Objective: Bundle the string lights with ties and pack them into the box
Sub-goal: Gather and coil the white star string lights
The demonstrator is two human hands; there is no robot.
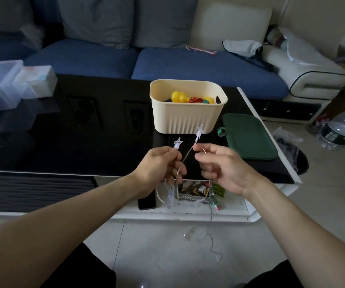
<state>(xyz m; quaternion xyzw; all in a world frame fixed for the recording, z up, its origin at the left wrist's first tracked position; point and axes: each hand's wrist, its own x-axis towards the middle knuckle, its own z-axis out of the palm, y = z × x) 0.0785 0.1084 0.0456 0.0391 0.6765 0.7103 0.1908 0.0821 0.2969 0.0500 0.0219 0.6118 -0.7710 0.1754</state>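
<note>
String lights [183,159] are up in the air between both hands, just in front of the black table [84,142]. Left hand [157,163] pinches the wire right under 1 clear star bulb [177,143], fingers curled tight around it, with more wire and another bulb dangling below the fist. Right hand [225,165] pinches the thin wire between thumb and forefinger just below a 2nd star [200,130], other fingers loosely curled. Wire arcs from one hand to the other, then trails down toward the floor. Cream box [188,119] sits on the table just beyond the stars, open, with yellow bulbs [179,97] and a red coil inside. Green pouch [248,136] lies beside it on the right. Clear plastic containers [7,86] far left. On the lower shelf, a green-and-yellow packet [218,190] carries print, probably a label, too blurred to read. Water bottle [342,129] on the floor, label unreadable.
</note>
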